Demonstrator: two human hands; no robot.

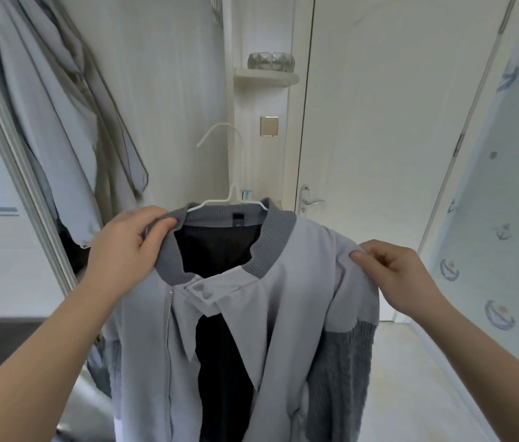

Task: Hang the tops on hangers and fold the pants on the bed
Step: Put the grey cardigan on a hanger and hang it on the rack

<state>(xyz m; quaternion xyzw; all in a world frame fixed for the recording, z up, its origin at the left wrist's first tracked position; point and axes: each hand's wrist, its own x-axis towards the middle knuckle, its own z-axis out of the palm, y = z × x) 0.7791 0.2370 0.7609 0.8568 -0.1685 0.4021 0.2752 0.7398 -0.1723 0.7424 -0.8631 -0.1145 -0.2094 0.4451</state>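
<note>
So the light grey zip jacket with dark grey ribbed collar and knit sleeves is held up in the near middle by 2 hands. It's draped on a thin white plastic hanger, whose hook sticks up behind the collar. The collar's left side is gripped by the left hand, fingers curled round the ribbing. The right shoulder fabric is pinched by the right hand, thumb on top. Pale grey garments are hung far left.
</note>
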